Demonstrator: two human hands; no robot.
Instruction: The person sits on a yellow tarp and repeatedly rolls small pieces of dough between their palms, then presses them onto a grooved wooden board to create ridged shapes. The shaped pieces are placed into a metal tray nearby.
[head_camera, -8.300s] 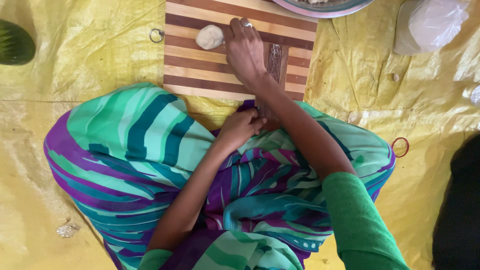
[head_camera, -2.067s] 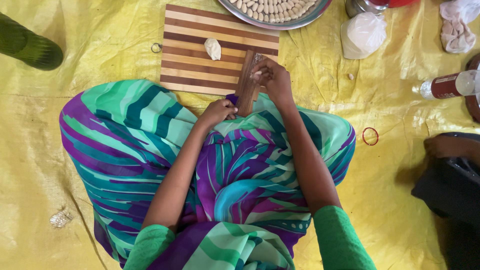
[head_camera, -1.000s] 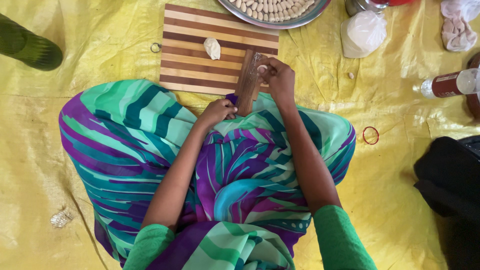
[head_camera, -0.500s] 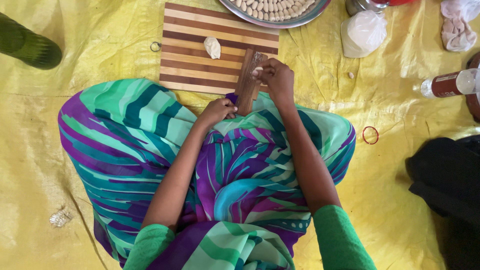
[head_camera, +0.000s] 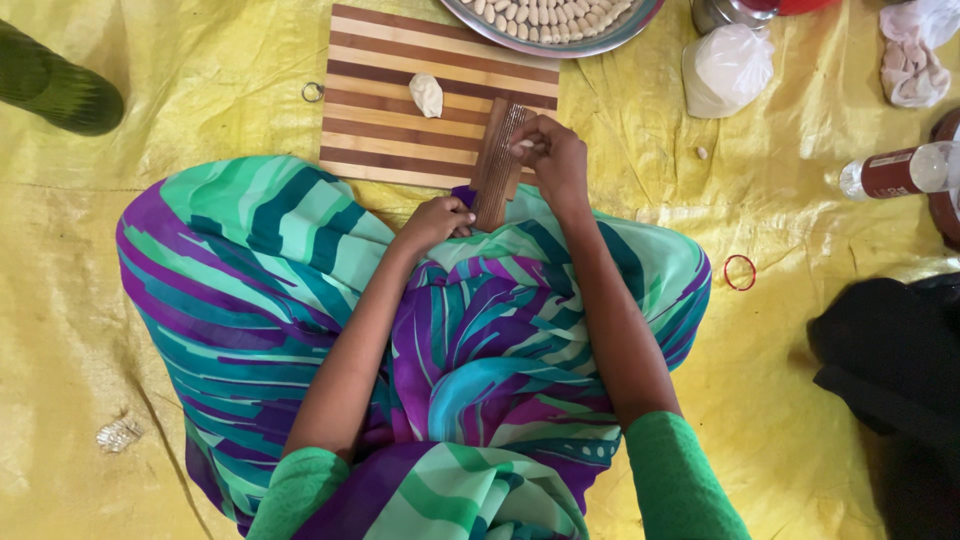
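A small ridged wooden paddle (head_camera: 498, 160) leans from my lap onto a striped wooden cutting board (head_camera: 400, 140). My left hand (head_camera: 434, 220) grips the paddle's lower end. My right hand (head_camera: 555, 160) presses a small bit of pale dough (head_camera: 524, 146) against the ridges near the paddle's top. A lump of white dough (head_camera: 427, 94) lies on the board to the left. A metal tray (head_camera: 560, 20) of several small shaped dough pieces sits beyond the board.
A yellow sheet (head_camera: 150, 90) covers the floor. A white plastic bag (head_camera: 727, 70), a crumpled cloth (head_camera: 915, 60), a bottle (head_camera: 900, 170), a red ring (head_camera: 740, 272), dark fabric (head_camera: 890, 360) lie right. A green object (head_camera: 55, 88) lies far left.
Eight seconds ago my right hand was flat on the board near the dough lump. Now it works dough on the ridged paddle. Dark fabric at right has shifted into view.
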